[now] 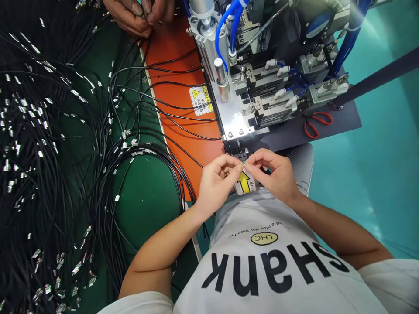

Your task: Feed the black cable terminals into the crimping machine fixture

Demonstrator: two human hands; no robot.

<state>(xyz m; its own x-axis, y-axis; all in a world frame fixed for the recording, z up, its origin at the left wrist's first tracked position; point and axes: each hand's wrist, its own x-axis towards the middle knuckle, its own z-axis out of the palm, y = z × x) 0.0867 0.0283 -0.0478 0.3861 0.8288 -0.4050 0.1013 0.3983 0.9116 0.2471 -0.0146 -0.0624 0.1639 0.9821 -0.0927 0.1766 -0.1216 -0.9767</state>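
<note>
My left hand (218, 182) and my right hand (274, 173) meet in front of my body, at the near end of the machine's rail. Thumb and forefinger of each are pinched, with a thin pale wire (245, 164) between the two pinches. A black cable (187, 153) runs across the orange surface toward my left hand, where my fingers hide its end. Just below the fingertips is a white label (244, 185) with a yellow arrow. The finer detail of the wire end is too small to make out.
A metal machine (225, 104) with blue air hoses stands ahead, black cables leading into its left side. Coiled cables (144, 150) and a large cable pile (29, 131) cover the green mat. Red-handled scissors (317, 124) lie right. Another person's hands (140, 15) work at the top.
</note>
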